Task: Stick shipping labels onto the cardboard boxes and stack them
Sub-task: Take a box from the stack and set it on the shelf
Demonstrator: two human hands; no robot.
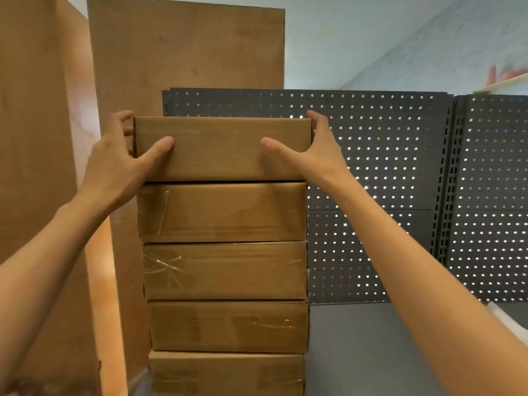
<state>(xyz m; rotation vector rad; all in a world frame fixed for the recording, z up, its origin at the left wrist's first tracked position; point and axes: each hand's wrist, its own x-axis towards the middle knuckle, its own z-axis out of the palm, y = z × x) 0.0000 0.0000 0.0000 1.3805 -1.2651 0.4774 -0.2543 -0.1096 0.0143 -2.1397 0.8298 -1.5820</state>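
Five brown rectangular cardboard boxes form one stack [225, 270]; the top box [223, 148] is gripped at its ends by the left hand [120, 155] and right hand [317, 150]; behind the stack stand tall brown boards [185, 52] and grey perforated metal panels [380, 167].

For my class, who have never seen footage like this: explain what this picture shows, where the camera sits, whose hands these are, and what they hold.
There is one picture, taken by a wide-angle camera worn on a person's head, looking forward at their own bare arms. No machine is involved. In front stands a stack of flat brown cardboard boxes, five visible, several sealed with clear tape. The left hand and right hand grip the ends of the top brown cardboard box, thumbs on its near face, fingers curled round its sides. It sits on the stack, slightly wider than the box below. Behind are a dark grey perforated metal panel and tall brown boards. No shipping label shows on the faces in view.
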